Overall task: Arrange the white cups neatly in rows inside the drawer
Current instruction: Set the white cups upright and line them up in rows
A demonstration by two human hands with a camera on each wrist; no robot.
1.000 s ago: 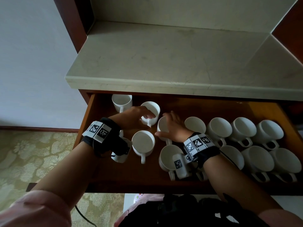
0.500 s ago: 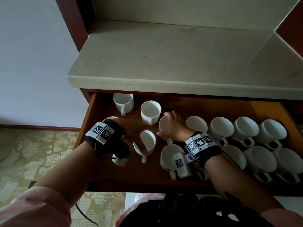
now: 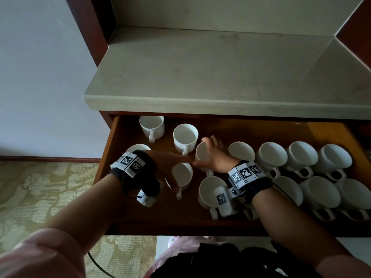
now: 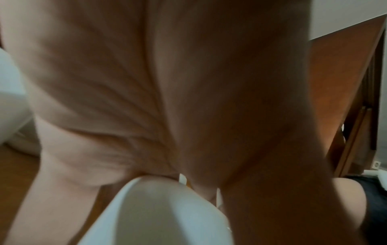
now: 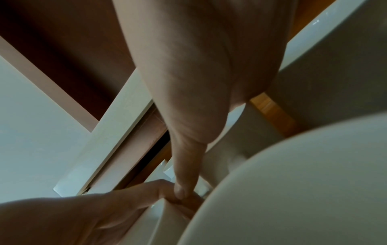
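Several white cups sit in the open wooden drawer (image 3: 112,157). My left hand (image 3: 170,171) grips one white cup (image 3: 183,174) in the left middle of the drawer, tipped on its side with the handle toward me; its rim (image 4: 157,212) shows below my palm in the left wrist view. My right hand (image 3: 212,155) is curled over a neighbouring cup (image 3: 200,152), thumb (image 5: 184,167) on its left side, touching the left hand's fingers (image 5: 146,190). Two upright cups (image 3: 152,127) (image 3: 185,137) stand at the back left. Another cup (image 3: 137,147) is half hidden under my left wrist.
Two rows of cups (image 3: 301,157) (image 3: 321,193) fill the right half of the drawer, handles toward me. A cup (image 3: 210,191) lies under my right wrist camera. A stone countertop (image 3: 200,77) overhangs the drawer's back. Bare drawer floor (image 3: 160,213) lies at the front left.
My left hand released the upright cup at the back, drew toward me and took hold of the nearer cup, tipping it onto its side. My right hand stayed on its cup.
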